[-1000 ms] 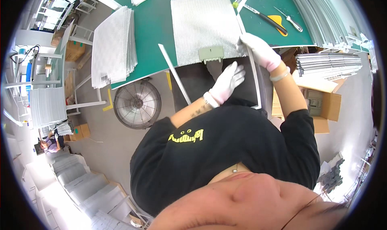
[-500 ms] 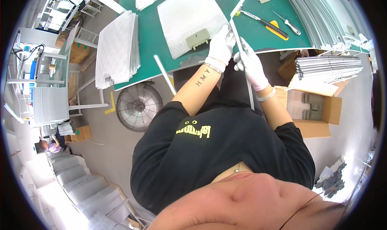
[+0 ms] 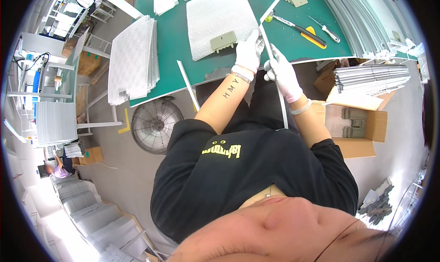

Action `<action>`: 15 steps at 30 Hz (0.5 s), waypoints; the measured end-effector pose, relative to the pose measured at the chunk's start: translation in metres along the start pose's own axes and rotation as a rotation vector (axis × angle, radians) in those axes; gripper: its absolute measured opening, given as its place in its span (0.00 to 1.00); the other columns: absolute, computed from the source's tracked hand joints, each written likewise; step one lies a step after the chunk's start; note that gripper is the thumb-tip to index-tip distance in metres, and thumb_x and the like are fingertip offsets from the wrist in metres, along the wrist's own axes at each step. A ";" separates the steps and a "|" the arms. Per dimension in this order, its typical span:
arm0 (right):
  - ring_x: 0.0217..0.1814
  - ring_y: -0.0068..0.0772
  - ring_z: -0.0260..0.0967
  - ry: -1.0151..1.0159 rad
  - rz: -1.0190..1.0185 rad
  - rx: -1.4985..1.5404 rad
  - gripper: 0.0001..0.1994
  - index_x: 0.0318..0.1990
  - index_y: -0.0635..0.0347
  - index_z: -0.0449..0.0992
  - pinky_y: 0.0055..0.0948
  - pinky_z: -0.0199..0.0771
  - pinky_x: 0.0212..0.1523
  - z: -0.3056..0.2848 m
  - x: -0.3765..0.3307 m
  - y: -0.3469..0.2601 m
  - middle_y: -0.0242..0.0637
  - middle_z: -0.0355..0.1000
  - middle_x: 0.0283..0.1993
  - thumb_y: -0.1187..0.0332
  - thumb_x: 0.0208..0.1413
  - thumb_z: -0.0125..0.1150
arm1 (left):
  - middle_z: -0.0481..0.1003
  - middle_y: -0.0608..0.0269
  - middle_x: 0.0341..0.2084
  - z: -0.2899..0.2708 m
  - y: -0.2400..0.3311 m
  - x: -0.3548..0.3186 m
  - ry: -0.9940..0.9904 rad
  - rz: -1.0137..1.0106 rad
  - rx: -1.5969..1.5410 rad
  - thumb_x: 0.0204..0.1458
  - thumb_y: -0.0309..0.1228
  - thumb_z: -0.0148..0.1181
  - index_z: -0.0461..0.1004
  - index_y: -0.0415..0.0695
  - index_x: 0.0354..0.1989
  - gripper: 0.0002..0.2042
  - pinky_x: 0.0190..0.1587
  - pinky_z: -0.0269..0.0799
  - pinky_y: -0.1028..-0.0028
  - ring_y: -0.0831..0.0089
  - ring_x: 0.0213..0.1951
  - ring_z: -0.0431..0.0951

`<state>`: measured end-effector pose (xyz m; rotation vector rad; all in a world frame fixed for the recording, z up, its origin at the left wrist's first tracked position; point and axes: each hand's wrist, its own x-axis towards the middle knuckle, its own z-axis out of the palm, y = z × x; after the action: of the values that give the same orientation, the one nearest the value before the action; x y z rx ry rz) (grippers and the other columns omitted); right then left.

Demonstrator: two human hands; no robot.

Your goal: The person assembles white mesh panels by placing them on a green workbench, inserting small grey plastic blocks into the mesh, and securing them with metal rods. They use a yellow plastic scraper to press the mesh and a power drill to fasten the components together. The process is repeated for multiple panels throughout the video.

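Both my hands wear white gloves and meet at a thin white metal frame strip (image 3: 279, 94). The strip runs from near my waist up over the table edge, then bends at a corner and angles off to the upper right. My left hand (image 3: 250, 51) pinches it just below that corner. Lower down, my right hand (image 3: 283, 74) grips the same strip, fingers curled. Just left of my left hand lies a white mesh sheet (image 3: 217, 12), with an olive-green plastic part (image 3: 223, 41) on its near edge. Another white strip (image 3: 185, 80) slants past my left forearm; its lower end is hidden.
Stacked mesh sheets (image 3: 135, 55) overhang the left of the green table (image 3: 172, 41). A hammer (image 3: 293, 24), an orange-handled tool (image 3: 316, 38) and a screwdriver (image 3: 326, 30) lie to the right, near stacked grey panels (image 3: 350, 19). Below are a floor fan (image 3: 158, 125) and an open carton (image 3: 378, 126).
Hands and strip keep nearly the same pose, the right hand lowered very slightly. The view has shifted a little, and the mesh sheet appears a bit farther up and right.
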<state>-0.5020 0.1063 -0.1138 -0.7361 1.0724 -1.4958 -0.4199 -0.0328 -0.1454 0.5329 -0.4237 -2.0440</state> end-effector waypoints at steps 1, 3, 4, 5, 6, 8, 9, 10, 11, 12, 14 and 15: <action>0.24 0.14 0.57 0.005 0.001 -0.002 0.34 0.79 0.63 0.48 0.22 0.74 0.34 0.000 -0.001 0.001 0.30 0.67 0.35 0.63 0.72 0.53 | 0.77 0.50 0.49 0.000 0.000 0.000 -0.032 0.014 -0.004 0.65 0.27 0.58 0.73 0.33 0.50 0.11 0.58 0.75 0.59 0.58 0.54 0.78; 0.24 0.14 0.57 -0.005 -0.004 0.011 0.34 0.79 0.63 0.48 0.22 0.74 0.34 -0.001 -0.004 0.001 0.30 0.67 0.35 0.63 0.72 0.53 | 0.77 0.49 0.50 -0.001 -0.001 0.000 -0.029 0.006 -0.019 0.65 0.26 0.57 0.73 0.33 0.51 0.11 0.58 0.75 0.59 0.58 0.55 0.78; 0.25 0.14 0.58 -0.019 -0.010 0.024 0.34 0.79 0.63 0.48 0.22 0.74 0.34 -0.001 -0.005 0.001 0.30 0.67 0.35 0.63 0.72 0.53 | 0.77 0.49 0.50 -0.003 -0.001 0.000 -0.041 0.013 -0.003 0.65 0.26 0.56 0.73 0.33 0.52 0.11 0.59 0.75 0.59 0.58 0.55 0.78; 0.25 0.14 0.58 -0.046 -0.027 0.048 0.34 0.79 0.63 0.48 0.22 0.74 0.34 -0.002 -0.005 0.001 0.30 0.66 0.35 0.63 0.72 0.53 | 0.77 0.48 0.50 -0.004 -0.002 0.000 -0.019 0.009 0.010 0.66 0.26 0.55 0.73 0.33 0.52 0.11 0.59 0.75 0.59 0.58 0.55 0.78; 0.25 0.15 0.59 -0.025 -0.015 0.015 0.33 0.79 0.63 0.48 0.21 0.74 0.34 -0.002 -0.006 0.001 0.30 0.67 0.35 0.64 0.72 0.52 | 0.78 0.48 0.50 -0.007 -0.004 0.001 -0.029 0.016 0.002 0.66 0.26 0.54 0.72 0.32 0.53 0.12 0.60 0.74 0.59 0.58 0.55 0.78; 0.26 0.15 0.61 -0.006 -0.012 -0.032 0.32 0.79 0.64 0.48 0.20 0.74 0.33 0.001 -0.009 0.002 0.32 0.68 0.36 0.67 0.72 0.50 | 0.79 0.49 0.48 -0.013 -0.008 0.004 0.043 0.008 -0.013 0.66 0.26 0.53 0.73 0.33 0.53 0.12 0.58 0.75 0.61 0.58 0.54 0.79; 0.26 0.15 0.62 0.012 -0.018 -0.080 0.32 0.79 0.64 0.48 0.19 0.74 0.33 0.003 -0.010 0.004 0.32 0.68 0.36 0.67 0.72 0.50 | 0.79 0.49 0.48 -0.016 -0.010 0.006 0.064 0.010 -0.032 0.66 0.26 0.53 0.73 0.33 0.53 0.12 0.58 0.75 0.61 0.59 0.53 0.79; 0.26 0.16 0.62 0.029 -0.022 -0.127 0.31 0.79 0.63 0.48 0.19 0.74 0.32 0.006 -0.011 0.006 0.32 0.68 0.37 0.68 0.72 0.49 | 0.79 0.50 0.47 -0.019 -0.012 0.008 -0.012 0.155 0.203 0.65 0.26 0.53 0.73 0.33 0.53 0.12 0.57 0.76 0.61 0.59 0.53 0.79; 0.27 0.16 0.63 0.036 -0.051 -0.159 0.31 0.79 0.63 0.49 0.19 0.73 0.32 0.009 -0.013 0.009 0.32 0.69 0.37 0.68 0.72 0.49 | 0.80 0.51 0.47 -0.021 -0.014 0.010 -0.090 0.299 0.439 0.65 0.26 0.54 0.73 0.33 0.52 0.12 0.56 0.76 0.61 0.59 0.53 0.80; 0.27 0.16 0.63 0.056 -0.014 -0.185 0.31 0.79 0.63 0.49 0.18 0.73 0.32 0.012 -0.015 0.011 0.32 0.69 0.37 0.68 0.73 0.49 | 0.80 0.51 0.46 -0.022 -0.015 0.011 -0.118 0.359 0.596 0.65 0.26 0.54 0.74 0.34 0.52 0.11 0.55 0.76 0.62 0.60 0.52 0.80; 0.27 0.16 0.64 0.085 0.036 -0.213 0.30 0.78 0.62 0.50 0.17 0.73 0.31 0.015 -0.017 0.015 0.32 0.69 0.37 0.69 0.73 0.48 | 0.80 0.53 0.45 -0.022 -0.014 0.011 -0.105 0.410 0.822 0.64 0.27 0.55 0.74 0.34 0.51 0.11 0.52 0.77 0.63 0.61 0.51 0.80; 0.27 0.17 0.65 0.100 0.042 -0.151 0.29 0.78 0.62 0.51 0.17 0.73 0.31 0.014 -0.016 0.016 0.33 0.70 0.37 0.69 0.73 0.48 | 0.80 0.54 0.45 -0.020 -0.013 0.009 -0.086 0.367 0.801 0.64 0.27 0.56 0.74 0.35 0.51 0.11 0.50 0.78 0.64 0.61 0.50 0.81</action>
<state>-0.4799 0.1190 -0.1212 -0.7446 1.2797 -1.4395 -0.4226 -0.0356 -0.1708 0.7661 -1.3113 -1.4922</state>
